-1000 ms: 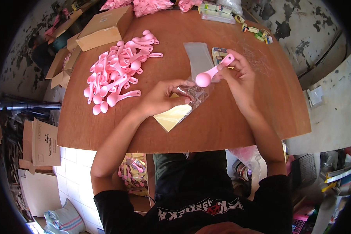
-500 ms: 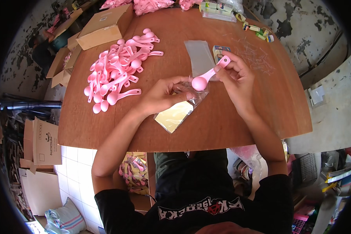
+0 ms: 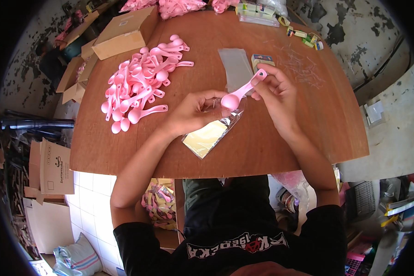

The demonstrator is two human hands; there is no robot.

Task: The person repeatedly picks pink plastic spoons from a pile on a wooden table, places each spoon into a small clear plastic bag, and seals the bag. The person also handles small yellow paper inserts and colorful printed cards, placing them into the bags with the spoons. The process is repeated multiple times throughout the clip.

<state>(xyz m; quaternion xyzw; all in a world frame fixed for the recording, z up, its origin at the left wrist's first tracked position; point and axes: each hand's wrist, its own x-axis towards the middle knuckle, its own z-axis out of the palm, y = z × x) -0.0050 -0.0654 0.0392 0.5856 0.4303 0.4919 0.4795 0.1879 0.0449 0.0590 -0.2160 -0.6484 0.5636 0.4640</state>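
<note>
My right hand (image 3: 275, 92) pinches the handle end of a pink measuring spoon (image 3: 231, 101), whose round bowl points down and to the left. The bowl is at the mouth of a clear plastic bag (image 3: 208, 135) with a pale yellow card inside. My left hand (image 3: 195, 109) grips that bag near its opening, with the thumb on the near side and fingers behind. How deep the bowl sits in the bag is hard to tell. Just beyond my hands lies a stack of clear plastic bags (image 3: 235, 69), with a small box (image 3: 262, 60) beside it.
A heap of pink spoons (image 3: 135, 83) covers the table's left part. An open cardboard box (image 3: 126, 32) stands behind it. Thin clear strips (image 3: 303, 69) lie scattered at right. Below the table's front edge, a box (image 3: 160, 202) holds packed spoons. Another person (image 3: 50, 60) is at far left.
The spoon has moved slightly down and left, its bowl coming into the bag's mouth. My right hand came along with it; my left hand kept hold of the bag.
</note>
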